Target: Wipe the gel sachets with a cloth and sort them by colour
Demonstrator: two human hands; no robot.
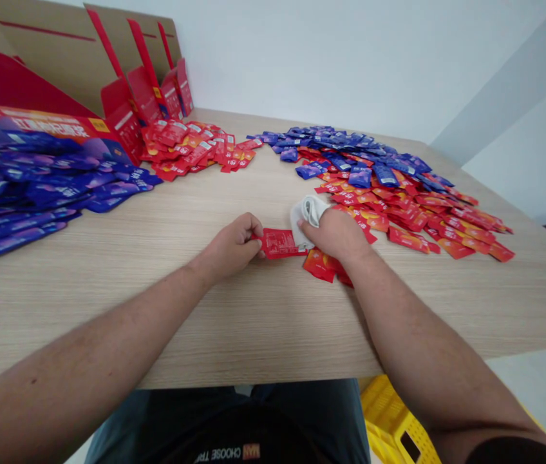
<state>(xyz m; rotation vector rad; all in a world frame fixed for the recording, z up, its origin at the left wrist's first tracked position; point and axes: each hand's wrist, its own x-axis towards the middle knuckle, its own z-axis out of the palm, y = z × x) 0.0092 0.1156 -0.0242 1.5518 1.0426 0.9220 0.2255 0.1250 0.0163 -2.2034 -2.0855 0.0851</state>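
Observation:
My left hand [227,248] pinches the end of a flat red sachet [280,243] printed with white text. My right hand [335,235] lies just beyond the sachet's other end, its fingers closed over a crumpled white cloth [308,218]. The cloth touches the sachet. Below my right hand, a few orange-red sachets [321,265] lie partly under my wrist. A spread of red sachets [422,222] lies to the right of my right hand, and blue sachets [350,151] lie behind and partly over it.
A heap of blue-purple sachets [46,187] covers the left of the light wood table [254,322], with red sachets [190,149] behind it. Red-and-cardboard display boxes [142,90] stand at the back left. A yellow plastic crate [393,419] sits on the floor below the table's right front edge.

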